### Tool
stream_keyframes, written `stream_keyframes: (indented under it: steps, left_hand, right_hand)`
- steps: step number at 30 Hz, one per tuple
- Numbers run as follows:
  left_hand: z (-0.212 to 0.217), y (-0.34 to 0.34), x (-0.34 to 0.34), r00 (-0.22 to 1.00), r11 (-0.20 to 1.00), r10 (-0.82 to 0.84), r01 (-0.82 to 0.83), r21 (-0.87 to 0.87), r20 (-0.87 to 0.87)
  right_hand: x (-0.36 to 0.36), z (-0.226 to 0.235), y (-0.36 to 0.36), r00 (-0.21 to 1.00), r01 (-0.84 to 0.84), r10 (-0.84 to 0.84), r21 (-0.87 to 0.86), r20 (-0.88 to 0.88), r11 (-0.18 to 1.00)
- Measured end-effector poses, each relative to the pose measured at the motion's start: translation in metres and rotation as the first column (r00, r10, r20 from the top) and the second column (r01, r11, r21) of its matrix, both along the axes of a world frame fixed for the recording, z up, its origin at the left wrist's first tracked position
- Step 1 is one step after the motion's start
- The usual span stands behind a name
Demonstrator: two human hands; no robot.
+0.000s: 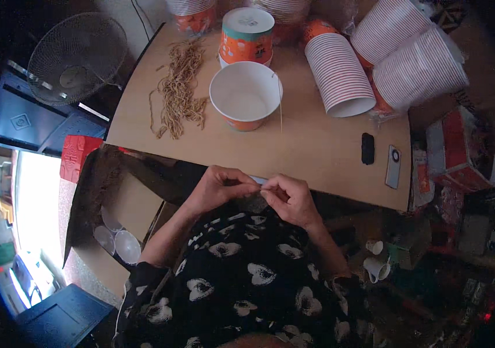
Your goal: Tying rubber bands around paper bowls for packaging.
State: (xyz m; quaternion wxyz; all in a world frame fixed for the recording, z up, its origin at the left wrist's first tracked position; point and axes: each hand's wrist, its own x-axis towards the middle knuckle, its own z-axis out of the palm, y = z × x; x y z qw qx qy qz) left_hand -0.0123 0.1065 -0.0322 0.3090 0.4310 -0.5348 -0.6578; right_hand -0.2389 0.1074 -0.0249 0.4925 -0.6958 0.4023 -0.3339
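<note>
We saw a round white-and-orange paper bucket (244,95) with a smooth, faintly glossy inside, a rough, fibrous heap of tan cord (180,87), a smooth, matt brown tabletop (323,153), matt black heart-printed cloth (230,275) and, dimly, a round grey fan (73,76), probably metal wire.

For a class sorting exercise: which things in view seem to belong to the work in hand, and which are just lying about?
Likely belongs:
left hand and right hand, fingertips close together, contents unclear
open tub
string hanging over its rim
heap of strings
stacked tubs

Apparently lying about:
fan
black object
silver object
</note>
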Motion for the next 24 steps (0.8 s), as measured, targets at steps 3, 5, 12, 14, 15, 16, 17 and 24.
stream_keyframes:
  steps: [3, 5, 12, 14, 15, 16, 17, 24]
  left_hand:
    - [0.0, -0.001, 0.001, 0.998, 0.999, 0.051, -0.051, -0.01, -0.03]
    - [0.0, -0.002, 0.002, 0.996, 0.998, 0.058, -0.059, -0.02, -0.07]
    - [0.009, -0.068, 0.06, 0.945, 0.807, 0.124, 0.082, -0.585, 0.303]
    - [0.015, -0.112, 0.085, 0.765, 0.501, 0.47, 0.181, -0.847, 0.441]
    - [0.015, -0.13, 0.09, 0.65, 0.32, 0.632, 0.276, -0.906, 0.421]
    - [0.013, -0.142, 0.095, 0.643, 0.325, 0.638, 0.273, -0.905, 0.423]
    - [0.012, -0.152, 0.098, 0.631, 0.323, 0.602, 0.367, -0.872, 0.489]
    - [0.028, -0.145, 0.098, 0.828, 0.508, 0.276, 0.305, -0.806, 0.488]
  right_hand:
    - [0.002, 0.007, -0.002, 0.999, -0.003, 0.003, 0.003, -0.037, 1.0]
    - [0.003, 0.007, -0.005, 1.0, -0.001, 0.002, 0.036, -0.03, 0.999]
    - [-0.005, 0.047, -0.055, 0.997, 0.081, -0.079, -0.238, 0.019, 0.968]
    - [0.005, 0.084, -0.074, 0.991, 0.102, -0.068, -0.332, 0.111, 0.938]
    - [0.013, 0.107, -0.078, 0.992, 0.098, -0.057, -0.406, 0.114, 0.909]
    - [0.025, 0.12, -0.083, 0.992, 0.089, -0.046, -0.404, 0.115, 0.911]
    - [0.038, 0.135, -0.086, 0.994, 0.047, 0.017, -0.562, 0.109, 0.826]
    - [0.063, 0.124, -0.077, 0.929, 0.253, -0.043, -0.548, 0.367, 0.797]
